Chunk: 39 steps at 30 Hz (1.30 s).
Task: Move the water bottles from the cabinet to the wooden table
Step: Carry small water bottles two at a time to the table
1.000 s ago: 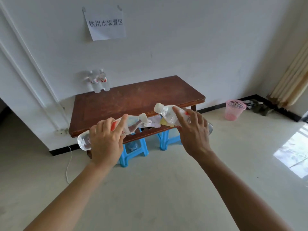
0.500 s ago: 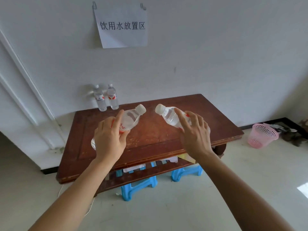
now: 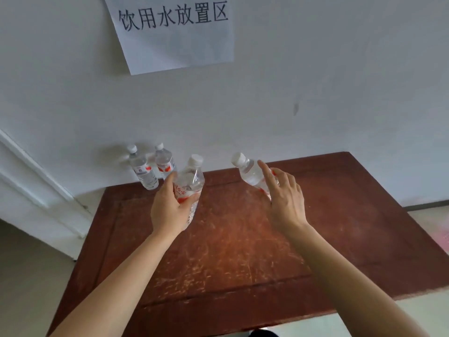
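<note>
Wall sign (image 3: 173, 32) reading 饮用水放置区, each hand's fingers (image 3: 170, 183) gripping a red-labelled bottle (image 3: 189, 181)

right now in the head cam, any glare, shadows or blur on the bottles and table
Head view: soft, even light; a pale glare patch on the scratched reddish-brown wooden table; faint shadows on the white wall behind the two standing clear plastic bottles; the clear bottle in the left hand and the one in the right hand look slightly soft; wide-angle lens bends the table edges.
</note>
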Each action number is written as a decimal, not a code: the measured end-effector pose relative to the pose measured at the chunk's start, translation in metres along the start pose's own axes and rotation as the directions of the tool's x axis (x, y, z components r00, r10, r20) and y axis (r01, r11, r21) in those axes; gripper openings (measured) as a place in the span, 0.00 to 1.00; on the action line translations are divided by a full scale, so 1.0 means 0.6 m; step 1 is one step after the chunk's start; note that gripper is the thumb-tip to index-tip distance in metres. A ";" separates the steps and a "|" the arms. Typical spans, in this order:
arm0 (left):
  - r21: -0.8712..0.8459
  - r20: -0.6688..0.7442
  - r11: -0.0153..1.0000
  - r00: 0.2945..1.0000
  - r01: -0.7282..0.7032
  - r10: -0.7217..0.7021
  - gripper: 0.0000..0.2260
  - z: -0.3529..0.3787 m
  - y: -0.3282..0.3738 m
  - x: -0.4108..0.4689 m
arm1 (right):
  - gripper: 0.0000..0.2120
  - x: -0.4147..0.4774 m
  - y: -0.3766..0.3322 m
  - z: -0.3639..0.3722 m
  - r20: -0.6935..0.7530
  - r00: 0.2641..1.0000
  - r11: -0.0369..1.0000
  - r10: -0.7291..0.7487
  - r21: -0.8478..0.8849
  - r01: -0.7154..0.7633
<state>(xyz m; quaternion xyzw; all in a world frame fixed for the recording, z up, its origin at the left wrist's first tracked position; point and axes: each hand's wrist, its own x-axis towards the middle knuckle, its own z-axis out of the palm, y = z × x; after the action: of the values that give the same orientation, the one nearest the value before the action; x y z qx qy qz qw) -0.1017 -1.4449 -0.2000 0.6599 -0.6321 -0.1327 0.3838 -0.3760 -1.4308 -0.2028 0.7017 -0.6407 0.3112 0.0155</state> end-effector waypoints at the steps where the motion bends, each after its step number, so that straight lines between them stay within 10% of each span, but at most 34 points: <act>1: -0.011 0.007 0.999 0.999 0.050 -0.049 0.37 0.015 -0.003 0.029 | 0.36 0.032 0.013 0.018 0.013 1.000 1.000 -0.004 0.007 0.004; 12: -0.078 0.063 0.980 0.982 0.184 -0.180 0.27 0.180 -0.110 0.262 | 0.37 0.221 0.088 0.231 0.195 0.981 0.994 0.015 0.100 -0.035; 25: -0.280 0.217 0.947 0.971 0.158 -0.098 0.24 0.249 -0.235 0.370 | 0.39 0.288 0.050 0.384 0.289 0.893 0.789 0.344 0.427 -0.442; 31: -0.252 0.218 0.962 0.975 0.106 -0.050 0.25 0.244 -0.250 0.367 | 0.38 0.318 -0.004 0.448 0.362 0.889 0.699 0.282 0.557 -0.449; 39: -0.180 0.245 0.973 0.965 0.142 -0.095 0.28 0.247 -0.253 0.361 | 0.37 0.316 0.028 0.460 0.471 0.881 0.842 0.037 0.461 -0.282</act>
<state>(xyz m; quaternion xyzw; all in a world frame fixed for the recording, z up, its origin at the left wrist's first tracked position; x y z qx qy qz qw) -0.0526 -1.7122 -0.3344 0.6352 -0.6161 -0.2942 0.3611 -0.2788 -1.7183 -0.3452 0.6744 -0.5773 0.3031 -0.3465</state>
